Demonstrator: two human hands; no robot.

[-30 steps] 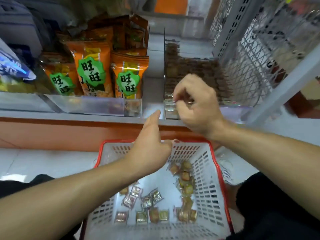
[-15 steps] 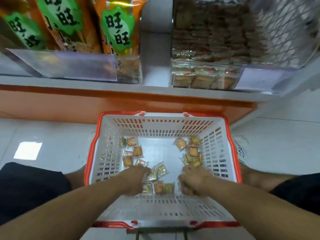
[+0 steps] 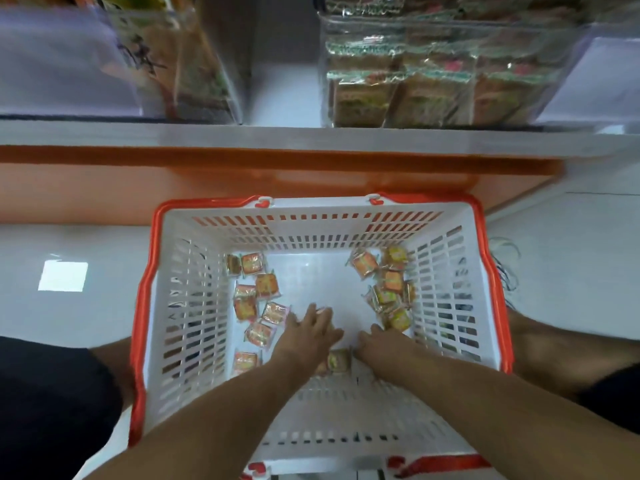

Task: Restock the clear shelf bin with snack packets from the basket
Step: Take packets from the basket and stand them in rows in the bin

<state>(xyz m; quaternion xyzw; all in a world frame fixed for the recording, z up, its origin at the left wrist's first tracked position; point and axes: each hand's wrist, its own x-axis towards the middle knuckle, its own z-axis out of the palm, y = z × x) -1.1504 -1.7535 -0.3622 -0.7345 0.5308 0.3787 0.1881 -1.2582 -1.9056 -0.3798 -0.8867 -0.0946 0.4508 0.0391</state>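
White basket [image 3: 194, 306], both hands down among unreadably labelled orange snack packets [image 3: 363, 263]

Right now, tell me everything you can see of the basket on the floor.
The basket is a white plastic shopping basket with slotted walls and an orange-red rim, standing upright on the pale floor below the shelf. Small snack packets lie loose on its bottom, one group at the left, one at the right. The left hand and the right hand reach down inside it among the packets.
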